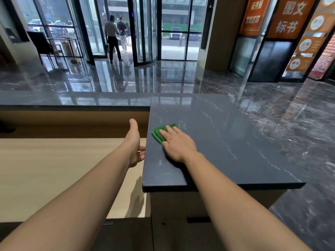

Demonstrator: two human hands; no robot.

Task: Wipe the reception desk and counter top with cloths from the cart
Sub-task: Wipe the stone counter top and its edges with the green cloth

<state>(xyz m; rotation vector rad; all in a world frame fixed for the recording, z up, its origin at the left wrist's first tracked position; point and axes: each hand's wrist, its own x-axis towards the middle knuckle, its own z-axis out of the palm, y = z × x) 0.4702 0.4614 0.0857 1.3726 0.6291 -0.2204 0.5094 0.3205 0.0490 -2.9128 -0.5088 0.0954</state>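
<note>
Two bare forearms reach out from the bottom edge, one on each side. Right hand [178, 144] lies flat, palm down, on a green cloth [160, 133], fingers spread and pressing it onto the dark marble counter [235, 142]. Nothing is gripped; the cloth is only pinned under the palm and fingers, its folded edge sticking out to the left of the fingertips. It sits near the counter's left edge, about halfway along.

Left hand [135, 144] is open and holds nothing, thumb pointing up and away, fingers loosely curled just beside the counter's left edge; I cannot tell whether they touch it. It hangs over the lower wooden desk [54, 169], which runs off to the left, bare and pale, with the hand's shadow on it close to the counter's side.

Beyond the desk a narrow dark ledge [72, 100] runs across, level with the counter's far end. Past that lies glossy dark floor [126, 75], a revolving glass door [145, 33] where two people [117, 37] stand with their backs turned, and orange signs [290, 17] on the right
</note>
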